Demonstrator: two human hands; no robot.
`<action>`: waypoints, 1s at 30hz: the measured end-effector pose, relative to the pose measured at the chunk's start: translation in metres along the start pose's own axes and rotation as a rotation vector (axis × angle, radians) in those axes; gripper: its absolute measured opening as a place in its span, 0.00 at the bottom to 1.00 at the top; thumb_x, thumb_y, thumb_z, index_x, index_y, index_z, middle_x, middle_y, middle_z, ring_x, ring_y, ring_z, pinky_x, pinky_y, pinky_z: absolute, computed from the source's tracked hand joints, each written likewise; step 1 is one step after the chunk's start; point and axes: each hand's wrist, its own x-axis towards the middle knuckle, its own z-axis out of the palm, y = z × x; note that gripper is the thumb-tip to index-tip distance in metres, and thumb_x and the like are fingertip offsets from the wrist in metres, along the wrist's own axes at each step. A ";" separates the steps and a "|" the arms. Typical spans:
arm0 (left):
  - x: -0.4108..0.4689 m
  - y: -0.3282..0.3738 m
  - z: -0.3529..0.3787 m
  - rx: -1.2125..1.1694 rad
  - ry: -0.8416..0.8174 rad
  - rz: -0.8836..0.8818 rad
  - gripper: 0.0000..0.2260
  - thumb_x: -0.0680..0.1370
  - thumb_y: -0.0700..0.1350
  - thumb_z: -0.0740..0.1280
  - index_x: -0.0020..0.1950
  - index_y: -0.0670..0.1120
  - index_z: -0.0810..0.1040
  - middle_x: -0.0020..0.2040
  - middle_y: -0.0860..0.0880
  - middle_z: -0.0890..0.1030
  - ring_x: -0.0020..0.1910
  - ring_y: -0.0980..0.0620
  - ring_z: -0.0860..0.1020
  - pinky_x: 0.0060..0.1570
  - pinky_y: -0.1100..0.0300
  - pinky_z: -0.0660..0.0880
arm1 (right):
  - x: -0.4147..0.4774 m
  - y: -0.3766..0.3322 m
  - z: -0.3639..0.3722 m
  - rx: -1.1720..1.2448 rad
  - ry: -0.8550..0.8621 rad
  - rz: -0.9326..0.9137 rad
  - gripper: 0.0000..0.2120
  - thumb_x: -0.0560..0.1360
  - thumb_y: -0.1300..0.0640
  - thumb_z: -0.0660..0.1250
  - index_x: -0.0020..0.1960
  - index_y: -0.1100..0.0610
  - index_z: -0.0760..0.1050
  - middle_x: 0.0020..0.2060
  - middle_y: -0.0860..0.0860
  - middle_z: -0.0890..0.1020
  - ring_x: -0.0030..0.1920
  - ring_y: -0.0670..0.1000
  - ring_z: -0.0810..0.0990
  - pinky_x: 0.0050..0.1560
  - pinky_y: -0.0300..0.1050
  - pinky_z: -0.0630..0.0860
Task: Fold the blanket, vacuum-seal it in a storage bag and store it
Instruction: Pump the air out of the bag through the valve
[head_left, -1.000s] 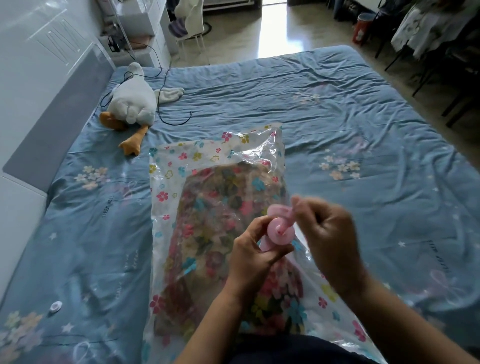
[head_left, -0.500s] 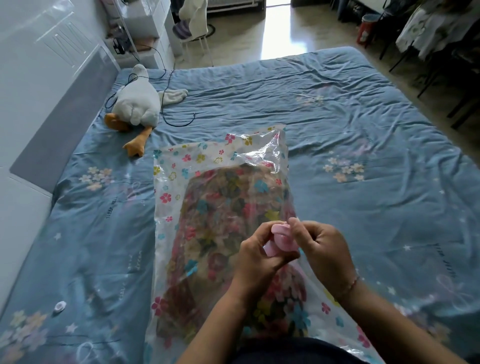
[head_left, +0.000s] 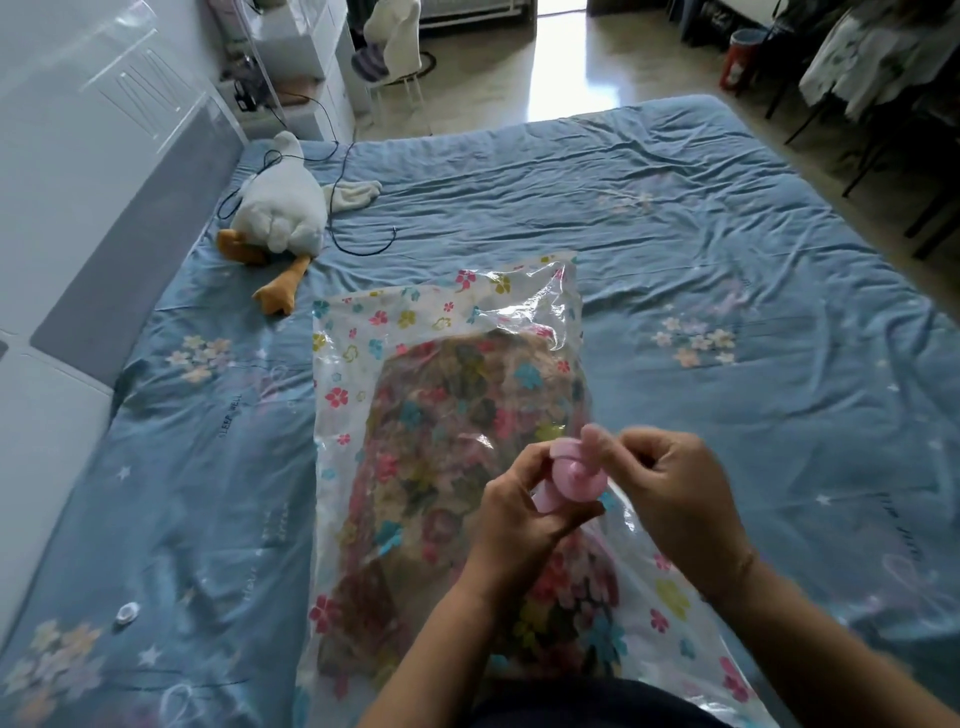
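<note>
A clear storage bag (head_left: 415, 312) printed with small flowers lies lengthwise on the blue bed. Inside it the folded floral blanket (head_left: 447, 426) shows through the plastic. The bag's pink round valve (head_left: 576, 475) is lifted up off the bed between my hands. My left hand (head_left: 519, 514) grips the valve's base from the left and below. My right hand (head_left: 670, 483) pinches the pink cap at the valve's top with thumb and fingertips. The near end of the bag is hidden under my arms.
A white plush goose (head_left: 278, 208) with orange feet lies at the bed's far left, a black cable (head_left: 358, 228) looping beside it. A small white round piece (head_left: 127, 613) sits on the sheet at near left. Chairs and a red bin (head_left: 740, 57) stand beyond the bed.
My right hand's fingers have shifted on the valve's cap while my left hand keeps hold of the base. Both hands have drifted slightly downward and toward me.
</note>
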 end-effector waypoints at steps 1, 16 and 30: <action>0.001 0.000 -0.001 0.007 0.006 -0.004 0.22 0.68 0.42 0.79 0.60 0.53 0.78 0.55 0.55 0.84 0.56 0.54 0.81 0.58 0.57 0.77 | 0.002 -0.013 -0.009 0.045 0.036 -0.056 0.27 0.72 0.38 0.66 0.28 0.60 0.77 0.19 0.47 0.71 0.24 0.41 0.63 0.25 0.41 0.63; 0.001 -0.005 -0.003 0.034 0.022 -0.008 0.23 0.67 0.42 0.80 0.59 0.51 0.79 0.53 0.55 0.84 0.55 0.54 0.81 0.58 0.55 0.77 | 0.007 -0.047 -0.024 0.200 0.158 -0.241 0.27 0.75 0.46 0.64 0.31 0.68 0.76 0.21 0.55 0.70 0.24 0.42 0.62 0.26 0.37 0.60; 0.001 -0.004 -0.003 0.000 0.033 -0.007 0.23 0.67 0.40 0.80 0.57 0.56 0.78 0.53 0.57 0.84 0.55 0.56 0.81 0.56 0.62 0.76 | 0.014 -0.056 -0.028 0.300 0.149 -0.261 0.27 0.75 0.45 0.65 0.32 0.69 0.76 0.27 0.60 0.80 0.26 0.45 0.75 0.28 0.47 0.69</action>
